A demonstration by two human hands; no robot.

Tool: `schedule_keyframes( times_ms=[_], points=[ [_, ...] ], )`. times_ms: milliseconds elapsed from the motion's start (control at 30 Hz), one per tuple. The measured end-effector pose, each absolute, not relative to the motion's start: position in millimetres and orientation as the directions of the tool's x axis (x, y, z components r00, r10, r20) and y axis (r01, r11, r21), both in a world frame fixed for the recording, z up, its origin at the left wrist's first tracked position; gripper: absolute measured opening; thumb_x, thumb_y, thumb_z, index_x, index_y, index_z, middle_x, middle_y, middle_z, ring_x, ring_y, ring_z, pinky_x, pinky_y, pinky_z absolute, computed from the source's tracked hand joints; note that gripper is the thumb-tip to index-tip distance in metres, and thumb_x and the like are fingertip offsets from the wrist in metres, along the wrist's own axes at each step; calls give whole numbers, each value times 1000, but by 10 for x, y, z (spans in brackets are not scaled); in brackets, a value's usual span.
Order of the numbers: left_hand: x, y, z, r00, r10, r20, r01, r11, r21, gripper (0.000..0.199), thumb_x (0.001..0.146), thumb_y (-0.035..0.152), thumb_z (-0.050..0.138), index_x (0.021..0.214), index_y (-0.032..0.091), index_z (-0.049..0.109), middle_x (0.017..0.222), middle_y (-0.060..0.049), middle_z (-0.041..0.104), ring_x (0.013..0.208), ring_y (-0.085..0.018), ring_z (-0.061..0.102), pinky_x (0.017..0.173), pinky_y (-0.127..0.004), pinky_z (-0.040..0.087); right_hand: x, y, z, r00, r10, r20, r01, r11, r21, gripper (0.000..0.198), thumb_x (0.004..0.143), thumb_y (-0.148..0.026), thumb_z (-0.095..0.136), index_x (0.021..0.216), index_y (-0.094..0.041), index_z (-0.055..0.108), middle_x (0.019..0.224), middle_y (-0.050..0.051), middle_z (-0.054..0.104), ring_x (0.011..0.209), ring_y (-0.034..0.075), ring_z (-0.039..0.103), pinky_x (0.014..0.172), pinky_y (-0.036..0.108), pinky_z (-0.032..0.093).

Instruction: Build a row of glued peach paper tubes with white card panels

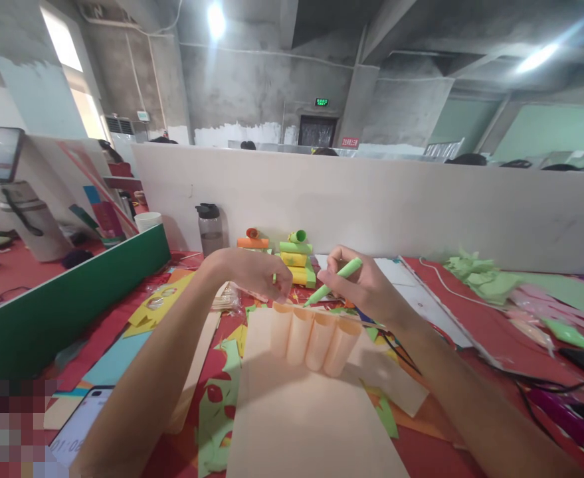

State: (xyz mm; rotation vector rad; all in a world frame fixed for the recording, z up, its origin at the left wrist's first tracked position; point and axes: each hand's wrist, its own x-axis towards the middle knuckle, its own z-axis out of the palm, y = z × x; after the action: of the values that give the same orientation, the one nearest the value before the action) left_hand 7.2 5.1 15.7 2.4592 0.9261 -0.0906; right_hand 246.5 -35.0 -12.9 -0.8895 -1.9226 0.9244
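Observation:
My right hand (359, 282) grips a light green marker (339, 280), its tip pointing down and left just above a row of paper tubes. Opposite it, my left hand (256, 272) is closed, fingers bent downward near the leftmost tube; what its fingertips hold, if anything, is hidden. Several peach paper tubes (315, 342) stand side by side at the far end of a peach paper sheet (311, 418). Behind their tops runs a thin pale strip (371, 324), partly covered by the tubes and my right hand.
Stacked orange, yellow and green paper rolls (294, 259) stand by the white partition (371, 199), with a grey bottle (210, 229) to their left. Green paper scraps (219, 411) litter the red table. A phone (85, 425) lies front left; a green divider (72, 302) edges the left side.

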Motion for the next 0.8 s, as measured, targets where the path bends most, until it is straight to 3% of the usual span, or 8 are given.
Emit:
schedule_keyframes(
  times_ms=[200,400,667,800],
  points=[
    [81,92,119,757,613,-227,640,-624,448,20,77,39,65,87,24,71,81,-1,70,73,-16,61,64,-25,43,2517,-373,-65,-448,825,345,319,508,-800,24,87,-44,63,83,-20,62,64,-1,55,56,13,50,51,25,39],
    [79,133,72,771,591,-239,624,-625,468,17,78,36,62,84,23,72,79,-2,70,70,-16,61,60,-25,42,2591,-335,-59,-475,817,327,341,513,-788,34,87,-51,61,92,-20,74,80,5,69,70,18,63,55,25,48],
    [82,128,81,780,570,-259,621,-654,431,18,81,36,58,84,23,70,80,-2,70,70,-16,62,61,-25,42,2520,-335,-130,-454,841,296,349,473,-809,26,76,-43,76,83,-19,71,66,2,66,57,16,59,46,24,43],
    [82,119,89,778,567,-269,624,-649,436,20,83,38,57,85,23,70,80,-2,71,69,-16,62,59,-25,42,2458,-357,-184,-407,841,356,345,502,-793,27,81,-45,71,75,-20,61,62,-1,59,56,14,56,49,25,45]
  ],
)
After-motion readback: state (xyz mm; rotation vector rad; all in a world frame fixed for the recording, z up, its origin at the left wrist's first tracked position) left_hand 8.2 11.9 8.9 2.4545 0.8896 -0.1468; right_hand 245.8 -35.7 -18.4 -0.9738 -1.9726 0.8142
